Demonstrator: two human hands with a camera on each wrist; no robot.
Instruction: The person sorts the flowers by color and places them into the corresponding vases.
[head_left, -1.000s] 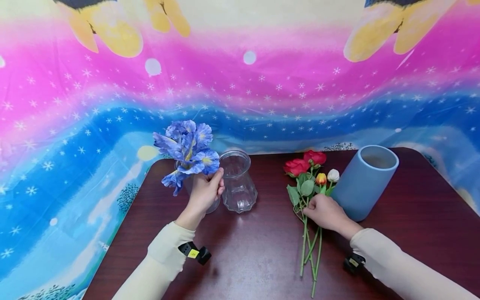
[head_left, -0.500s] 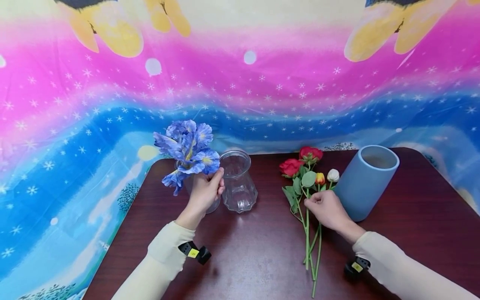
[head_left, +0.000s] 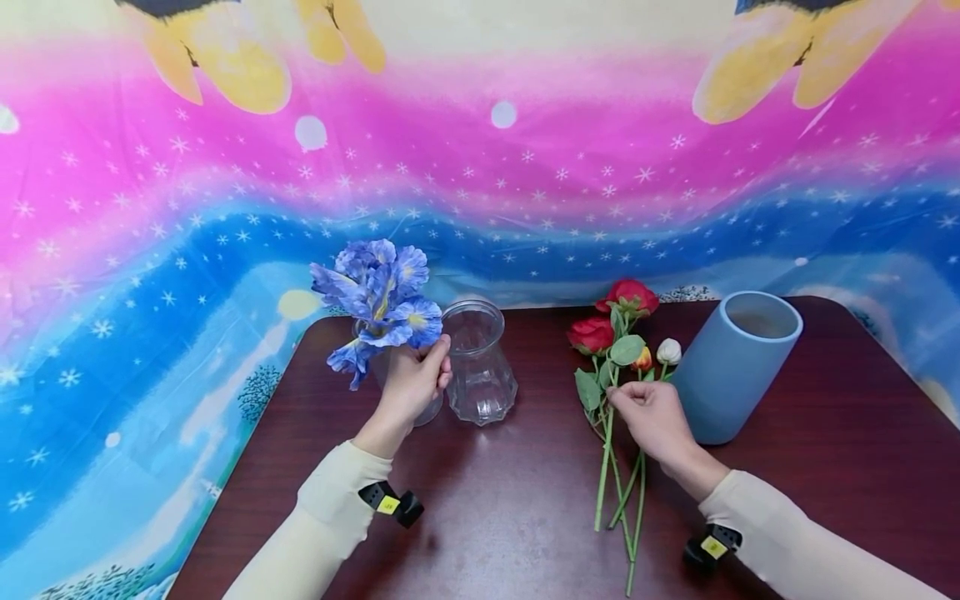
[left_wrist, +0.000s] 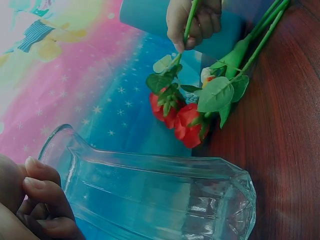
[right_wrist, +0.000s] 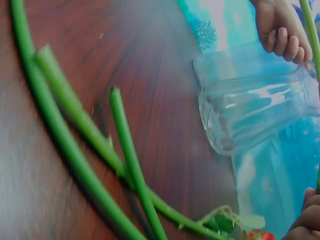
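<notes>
Curled left fingers (head_left: 442, 367) grip the blue iris (head_left: 380, 298); right fingers (head_left: 630, 400) (tips together) pinch a rose stem (head_left: 604, 467).

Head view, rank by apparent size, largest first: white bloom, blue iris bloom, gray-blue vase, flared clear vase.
1–2. Gray-blue vase and blue iris bloom: too close to rank
3. Flared clear vase
4. White bloom

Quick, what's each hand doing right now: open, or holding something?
Left hand: closed, apparently holding the blue flowers; the grip itself is partly hidden.
Right hand: closed, pinching a rose stem.
</notes>
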